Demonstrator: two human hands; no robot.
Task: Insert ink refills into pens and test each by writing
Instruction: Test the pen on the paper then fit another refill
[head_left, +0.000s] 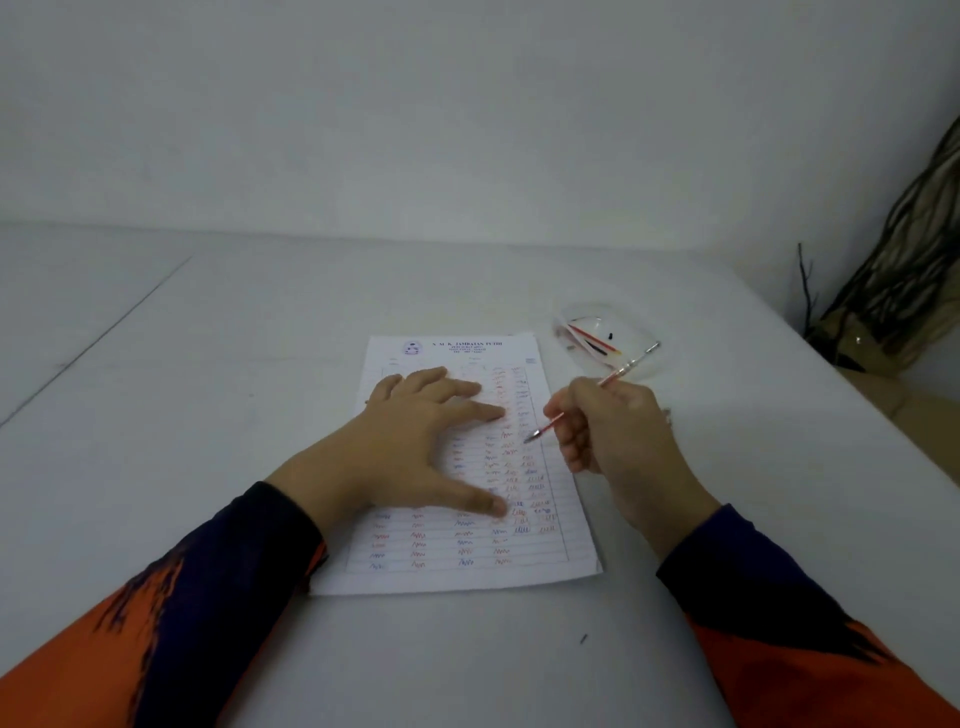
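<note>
A white table (208, 415) fills the view, with a thin seam running across its left part. The left hand (410, 452), in a dark and orange sleeve (182, 597), lies flat on the left half of a lined sheet (566, 525), fingers spread and straight, pressing the paper down. The sheet carries a printed heading at its far end and rows of short scribbles in blue, red and purple down its columns.

Just right of the fingertips, the pen (587, 397) slants from its tip over the sheet's right column up and away to the right, its far end reaching over the bowl. The tip is at or just above the paper; I cannot tell if it touches. The right hand (613, 431) pinches the pen near the tip, fingers curled round the barrel, and hovers at the sheet's right edge.

Beyond that hand sits a clear bowl (576, 317) holding a few thin refills (589, 335), red, yellow and dark. At the far right a dark bundle of twigs (893, 270) leans against the wall. A small dark speck (584, 638) lies on the table near the right sleeve.
</note>
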